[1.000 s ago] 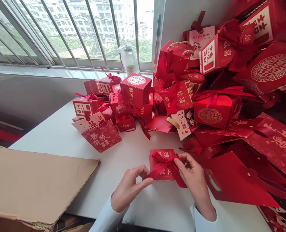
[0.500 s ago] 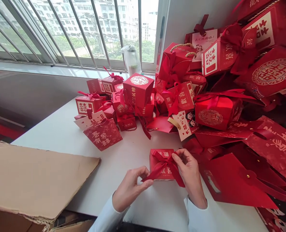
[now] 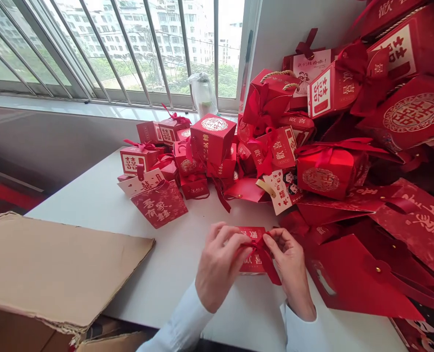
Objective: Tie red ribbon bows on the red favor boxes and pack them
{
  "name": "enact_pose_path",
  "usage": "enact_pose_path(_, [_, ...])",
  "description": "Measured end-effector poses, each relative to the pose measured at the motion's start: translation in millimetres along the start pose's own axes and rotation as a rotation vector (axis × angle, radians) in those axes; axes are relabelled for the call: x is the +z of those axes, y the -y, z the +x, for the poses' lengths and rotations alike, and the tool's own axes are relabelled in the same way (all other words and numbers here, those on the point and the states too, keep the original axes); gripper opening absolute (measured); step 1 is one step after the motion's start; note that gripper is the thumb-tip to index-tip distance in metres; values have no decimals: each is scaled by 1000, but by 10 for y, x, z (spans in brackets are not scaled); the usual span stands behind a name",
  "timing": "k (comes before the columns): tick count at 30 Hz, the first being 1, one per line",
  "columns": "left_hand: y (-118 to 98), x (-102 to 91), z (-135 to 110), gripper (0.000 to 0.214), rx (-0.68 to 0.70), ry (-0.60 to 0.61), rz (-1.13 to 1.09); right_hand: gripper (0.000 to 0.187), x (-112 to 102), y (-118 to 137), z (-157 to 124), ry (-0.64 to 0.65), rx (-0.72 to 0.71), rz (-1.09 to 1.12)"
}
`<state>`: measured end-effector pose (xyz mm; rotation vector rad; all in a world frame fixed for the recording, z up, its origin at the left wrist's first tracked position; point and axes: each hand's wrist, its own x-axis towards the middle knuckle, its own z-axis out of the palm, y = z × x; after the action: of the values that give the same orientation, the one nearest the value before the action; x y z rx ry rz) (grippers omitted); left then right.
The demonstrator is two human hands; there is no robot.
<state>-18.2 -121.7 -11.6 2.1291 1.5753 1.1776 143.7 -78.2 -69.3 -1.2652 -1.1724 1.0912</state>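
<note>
A small red gift box (image 3: 251, 270) with gold lettering lies on the white table in front of me. A dark red ribbon (image 3: 268, 264) is tied in a bow across its top. My left hand (image 3: 220, 261) reaches over the box's left side, its fingers closed on the bow's left loop, which they mostly hide. Between thumb and forefinger, my right hand (image 3: 288, 266) pinches the bow's right loop. One ribbon tail hangs down over the box's right edge, beside the right palm.
Several red gift boxes (image 3: 213, 142) stand stacked behind, with a tilted red pouch (image 3: 160, 205) at their left. A big heap of red boxes and bags (image 3: 415, 117) fills the right side. An opened cardboard box (image 3: 62, 269) is at the left. Behind is a barred window (image 3: 147, 49).
My left hand has let go of the lower left ribbon tail and moved up and right onto the bow. My right hand keeps its pinch. The view has shifted slightly.
</note>
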Motion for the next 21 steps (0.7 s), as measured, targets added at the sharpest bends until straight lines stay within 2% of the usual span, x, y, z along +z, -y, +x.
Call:
enact_pose_path(1, [-13,83,61,13,83,6,17,26,1,10,0,8,5,12])
enact_pose_path(3, [-5,244,145,11,156,25,56,27,5,32,6,24,15,39])
enact_pose_path(7, [78,411,153,11,148,58,98,27,7,66,30,34,30,91])
enact_pose_path(12, [138,367,129,15,215,122,121,29,-26,78,77,73,63,132])
enact_pose_path(16, [177,297,182,23,298,229,145,32,-62,93,120,121,84,143])
enact_pose_path(19, [202,250,227,22,315,288,115,33,-73,109,135,137,93,134])
enact_pose_path(21, [192,232,252,19,297,287,61,32,-75,115,134,142,100,121])
